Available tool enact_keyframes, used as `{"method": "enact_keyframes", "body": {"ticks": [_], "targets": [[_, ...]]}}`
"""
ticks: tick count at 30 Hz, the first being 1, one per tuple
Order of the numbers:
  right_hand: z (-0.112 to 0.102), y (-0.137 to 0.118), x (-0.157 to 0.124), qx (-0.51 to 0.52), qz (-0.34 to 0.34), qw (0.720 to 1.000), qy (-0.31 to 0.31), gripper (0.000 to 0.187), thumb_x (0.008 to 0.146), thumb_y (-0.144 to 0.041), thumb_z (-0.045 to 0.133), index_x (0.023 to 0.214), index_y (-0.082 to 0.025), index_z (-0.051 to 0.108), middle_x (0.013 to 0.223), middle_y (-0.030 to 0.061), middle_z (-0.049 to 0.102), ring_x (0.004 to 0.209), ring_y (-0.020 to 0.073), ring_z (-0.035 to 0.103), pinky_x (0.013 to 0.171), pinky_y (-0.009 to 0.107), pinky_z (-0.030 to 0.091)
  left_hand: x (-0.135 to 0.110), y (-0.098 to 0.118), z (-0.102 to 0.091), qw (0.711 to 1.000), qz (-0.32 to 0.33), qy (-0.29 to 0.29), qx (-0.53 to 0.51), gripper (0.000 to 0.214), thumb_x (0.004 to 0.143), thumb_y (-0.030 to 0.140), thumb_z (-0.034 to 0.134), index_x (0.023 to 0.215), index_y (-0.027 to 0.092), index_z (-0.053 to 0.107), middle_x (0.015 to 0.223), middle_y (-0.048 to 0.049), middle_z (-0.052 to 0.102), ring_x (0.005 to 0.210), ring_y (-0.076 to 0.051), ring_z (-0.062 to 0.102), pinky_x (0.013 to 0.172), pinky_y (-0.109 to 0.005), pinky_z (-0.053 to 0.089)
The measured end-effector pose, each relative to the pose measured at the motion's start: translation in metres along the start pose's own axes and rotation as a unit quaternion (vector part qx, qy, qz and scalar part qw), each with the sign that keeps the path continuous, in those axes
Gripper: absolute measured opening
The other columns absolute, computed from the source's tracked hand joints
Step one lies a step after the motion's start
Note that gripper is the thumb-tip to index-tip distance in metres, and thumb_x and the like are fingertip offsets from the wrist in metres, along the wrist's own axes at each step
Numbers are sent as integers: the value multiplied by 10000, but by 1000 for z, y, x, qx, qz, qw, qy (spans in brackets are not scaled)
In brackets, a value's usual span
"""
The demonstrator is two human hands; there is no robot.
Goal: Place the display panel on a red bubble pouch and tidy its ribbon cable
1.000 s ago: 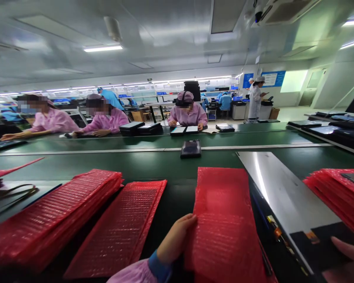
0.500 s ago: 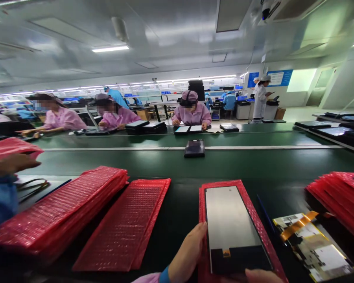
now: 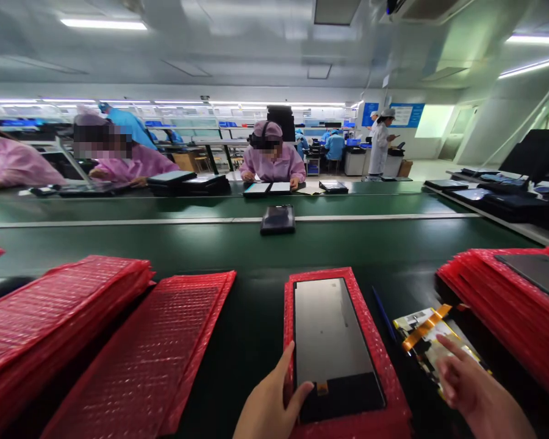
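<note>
A flat display panel (image 3: 329, 335) with a silvery face, a black lower strip and a small orange tab lies on a red bubble-wrap bag (image 3: 384, 372). My left hand (image 3: 274, 396) holds its lower left edge, thumb over the front and index finger along the side. To the right, my right hand (image 3: 469, 378) is over a second panel (image 3: 427, 320) with yellow edges and an orange ribbon cable (image 3: 425, 329). Its index finger stretches out over that panel while the other fingers are loosely bent; nothing is visibly held. Whether the fingertip touches is unclear.
A blue pen-like stick (image 3: 383, 312) lies between the two panels. Red bubble-wrap bags are stacked on the left (image 3: 73, 305) and right (image 3: 498, 305), another panel (image 3: 537, 274) on the right stack. Looser bags (image 3: 150, 353) lie nearer. A black device (image 3: 278, 219) sits on the green belt (image 3: 201, 241). Co-workers sit opposite.
My right hand has left the lower edge of the display panel and moved right, over the panel with the ribbon cable. My left thumb now lies over the panel's front. The view has turned right.
</note>
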State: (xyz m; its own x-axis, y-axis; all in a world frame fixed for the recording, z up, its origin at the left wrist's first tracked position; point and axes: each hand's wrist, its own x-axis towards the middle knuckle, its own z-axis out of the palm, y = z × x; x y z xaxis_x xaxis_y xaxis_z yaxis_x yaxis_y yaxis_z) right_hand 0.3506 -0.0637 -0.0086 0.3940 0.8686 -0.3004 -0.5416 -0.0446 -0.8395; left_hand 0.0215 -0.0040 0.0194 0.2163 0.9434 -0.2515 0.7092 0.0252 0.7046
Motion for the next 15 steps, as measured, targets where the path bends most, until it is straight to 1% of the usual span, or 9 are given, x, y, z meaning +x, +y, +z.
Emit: {"method": "enact_keyframes", "body": {"ticks": [1,2,4,6,9,11,12,14,15], "targets": [[2,-5,5,28,24,999,0,722,509,-400,995,1085,-176,622,665,-27,589,470,108,488,402,174,478,-3,0,-1,1000,1,-13,-14,765,831,397,574,1512,146,333,1354,-165,607,1242,-326,555,1027,-383,390],[5,-8,9,51,35,998,-5,656,488,-364,1005,1004,-161,653,651,-34,575,446,80,463,378,144,446,-6,0,-2,999,6,-25,-30,822,775,354,644,1514,174,333,1393,-147,584,1278,-325,529,1056,-375,373],[13,-11,13,70,28,997,-30,519,537,-337,995,902,-159,673,627,-46,554,417,47,437,364,107,409,-10,0,-3,997,16,-52,-59,965,642,231,748,1514,232,333,1392,-106,595,1274,-311,530,1070,-350,368],[22,-11,9,39,-2,997,-70,466,678,-364,934,1018,-199,661,615,-56,554,398,52,451,359,101,393,-14,1,-3,995,12,-74,-70,1073,565,130,766,1524,251,300,1392,-91,594,1245,-292,543,1068,-333,369],[40,-4,-6,-79,-8,984,-158,548,865,-489,765,1278,-225,518,605,-46,597,397,111,540,359,138,411,-19,1,-3,995,-11,-75,-62,1055,596,118,750,1529,248,274,1348,-97,611,1176,-274,559,1062,-347,367],[53,3,-19,-184,4,959,-216,561,919,-585,649,1278,-180,499,559,-32,611,390,142,571,365,164,420,-22,1,-6,998,-12,-60,-32,972,605,149,774,1488,262,381,1248,-96,636,1117,-282,561,1042,-377,379],[59,8,-25,-244,5,939,-243,559,937,-610,595,1257,-158,517,531,-26,608,385,148,574,374,173,422,-23,1,-8,999,0,-41,-16,921,599,170,796,1448,273,455,1211,-93,628,1111,-288,550,1044,-392,375],[70,18,-33,-365,-31,880,-302,516,987,-592,485,1213,-136,570,500,-11,602,430,167,609,425,198,451,-25,1,-13,999,45,7,-13,788,609,270,834,1355,277,579,1178,-94,603,1110,-294,530,1031,-407,379],[74,23,-35,-420,-67,842,-333,491,1012,-560,430,1198,-136,597,527,10,623,504,187,651,485,218,487,-26,1,-14,997,70,15,-39,715,647,368,823,1322,265,613,1135,-95,610,1063,-284,543,987,-399,407]]}}
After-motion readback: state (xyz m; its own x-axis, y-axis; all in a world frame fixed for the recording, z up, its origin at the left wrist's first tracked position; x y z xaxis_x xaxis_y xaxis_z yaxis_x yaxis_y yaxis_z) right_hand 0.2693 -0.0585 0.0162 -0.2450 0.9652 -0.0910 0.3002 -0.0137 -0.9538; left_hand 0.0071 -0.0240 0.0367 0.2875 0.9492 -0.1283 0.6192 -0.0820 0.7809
